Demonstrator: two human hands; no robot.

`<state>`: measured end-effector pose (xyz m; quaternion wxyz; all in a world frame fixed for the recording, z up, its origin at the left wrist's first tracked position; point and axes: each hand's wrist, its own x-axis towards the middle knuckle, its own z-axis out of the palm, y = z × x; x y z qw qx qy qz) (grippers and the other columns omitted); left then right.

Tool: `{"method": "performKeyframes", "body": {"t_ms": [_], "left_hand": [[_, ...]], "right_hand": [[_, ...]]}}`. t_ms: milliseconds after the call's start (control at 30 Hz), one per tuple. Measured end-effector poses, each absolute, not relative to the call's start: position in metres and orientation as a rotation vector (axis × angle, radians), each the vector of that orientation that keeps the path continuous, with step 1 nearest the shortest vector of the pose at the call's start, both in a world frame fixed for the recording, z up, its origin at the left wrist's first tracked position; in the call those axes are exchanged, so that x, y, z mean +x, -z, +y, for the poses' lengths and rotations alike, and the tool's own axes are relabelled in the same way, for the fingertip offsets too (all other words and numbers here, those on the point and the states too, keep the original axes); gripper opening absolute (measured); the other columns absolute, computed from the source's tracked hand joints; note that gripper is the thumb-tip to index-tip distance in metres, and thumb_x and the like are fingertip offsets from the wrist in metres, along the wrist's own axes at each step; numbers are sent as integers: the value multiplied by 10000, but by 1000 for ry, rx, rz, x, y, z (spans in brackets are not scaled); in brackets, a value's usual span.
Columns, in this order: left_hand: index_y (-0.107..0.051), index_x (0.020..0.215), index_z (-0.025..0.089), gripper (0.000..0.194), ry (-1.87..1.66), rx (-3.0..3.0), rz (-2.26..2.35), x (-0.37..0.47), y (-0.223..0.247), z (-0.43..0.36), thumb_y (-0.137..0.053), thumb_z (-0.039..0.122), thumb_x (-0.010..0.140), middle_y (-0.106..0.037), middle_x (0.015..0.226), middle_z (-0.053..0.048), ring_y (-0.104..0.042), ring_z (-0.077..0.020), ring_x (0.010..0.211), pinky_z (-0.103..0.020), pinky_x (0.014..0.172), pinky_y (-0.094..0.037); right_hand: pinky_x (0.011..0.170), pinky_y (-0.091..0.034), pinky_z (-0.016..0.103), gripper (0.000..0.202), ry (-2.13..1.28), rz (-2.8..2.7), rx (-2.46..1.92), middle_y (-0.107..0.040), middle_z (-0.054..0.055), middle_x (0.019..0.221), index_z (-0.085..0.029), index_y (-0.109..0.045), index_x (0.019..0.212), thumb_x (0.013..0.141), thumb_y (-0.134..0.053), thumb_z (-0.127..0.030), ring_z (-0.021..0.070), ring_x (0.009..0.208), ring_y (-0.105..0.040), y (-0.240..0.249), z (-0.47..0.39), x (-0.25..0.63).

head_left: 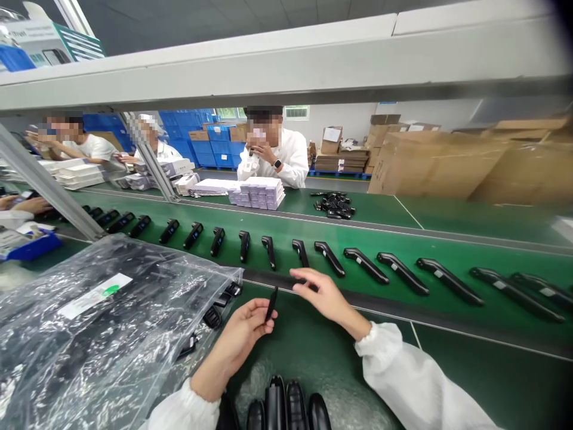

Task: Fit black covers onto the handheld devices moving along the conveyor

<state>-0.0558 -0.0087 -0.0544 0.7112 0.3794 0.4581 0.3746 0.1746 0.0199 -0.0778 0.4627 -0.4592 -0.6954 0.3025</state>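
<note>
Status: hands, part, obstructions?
Left hand pinching thin black part. Right hand open near dark strip. Clear plastic bag leftward, not between hands.

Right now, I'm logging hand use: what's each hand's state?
Left hand: closed on a thin black part.
Right hand: open, nothing visibly held.

I can read no words: the print on the white label (80, 304) of the plastic bag (147, 322) and the shelf's teal-and-white box (40, 37) is unclear.

The head camera looks forward and down from close above the left hand (245, 327) and right hand (326, 294), facing across the belt (283, 230) beneath a shelf (286, 67).
</note>
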Motion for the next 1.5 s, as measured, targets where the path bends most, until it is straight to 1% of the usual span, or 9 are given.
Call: {"method": "performKeyframes", "body": {"t_ms": [200, 400, 533, 700, 867, 1033, 1133, 1333, 1500], "left_hand": [[-521, 1122, 180, 405, -771, 1007, 1083, -46, 45, -27, -696, 361, 805, -686, 924, -70, -665, -172, 821, -296, 792, -535], [-560, 1215, 228, 426, -229, 2008, 1922, -116, 38, -65, -436, 487, 899, -598, 1224, -138, -625, -349, 1065, -389, 722, -492], [-534, 1283, 200, 441, 93, 2072, 1968, -133, 46, -73, -351, 381, 925, -559, 1268, -165, -658, -329, 1023, -350, 673, -481], [-498, 1341, 187, 477, 1, 2105, 1872, -128, 53, -60, -310, 309, 921, -509, 1341, -167, -638, -315, 1077, -363, 788, -499], [-448, 1418, 149, 548, -16, 2182, 1790, -123, 56, -49, -352, 247, 887, -497, 1334, -176, -571, -330, 1172, -420, 938, -469], [-560, 1167, 156, 358, -151, 2127, 1744, -120, 47, -40, -432, 296, 864, -538, 1193, -141, -605, -286, 983, -434, 876, -482], [-563, 996, 202, 273, -382, 1958, 1681, -111, 39, -32, -468, 429, 879, -569, 1044, -75, -596, -212, 777, -379, 754, -500], [-602, 929, 204, 336, -690, 1673, 1357, -70, 30, -19, -521, 528, 885, -616, 856, -26, -616, -193, 754, -306, 693, -516], [-522, 1289, 224, 476, -625, 1814, 1342, -67, 25, -39, -483, 517, 916, -567, 1240, -104, -624, -230, 992, -336, 829, -517]], "right_hand": [[856, -513, 352, 342, -1418, -1274, -844, -717, 44, 972, -202, -717, 1038, 787, -768, -429, 198, 901, -658, 64, -1, 141], [885, -486, 346, 248, -636, -1526, -1496, -699, 63, 1005, -198, -728, 1080, 864, -624, -262, 206, 899, -651, 73, 40, 200], [957, -458, 333, 325, -310, -1737, -1848, -680, 103, 1181, -193, -692, 1208, 922, -537, -190, 240, 1061, -638, 92, 58, 211], [850, -482, 334, 504, -18, -1770, -2154, -671, 184, 1126, -76, -471, 1445, 942, -455, -107, 290, 1039, -637, 105, 66, 203], [885, -463, 332, 399, 51, -1767, -2213, -659, 197, 1087, -59, -589, 1327, 957, -447, -109, 281, 1017, -629, 109, 78, 216], [948, -450, 466, 412, 128, -1642, -2137, -583, 239, 1280, -94, -564, 1362, 991, -466, -244, 355, 1191, -528, 96, 69, 214], [981, -451, 456, 426, -116, -1774, -1728, -555, 191, 1365, -142, -579, 1352, 983, -506, -343, 324, 1222, -519, 74, 44, 191], [751, -500, 283, 243, -948, -2196, -908, -719, 27, 945, -256, -722, 1091, 920, -627, -400, 183, 827, -659, 31, -7, 138], [691, -479, 265, 136, -911, -1975, -1157, -722, 3, 845, -235, -727, 961, 903, -620, -295, 171, 749, -663, 35, 9, 162]]}}
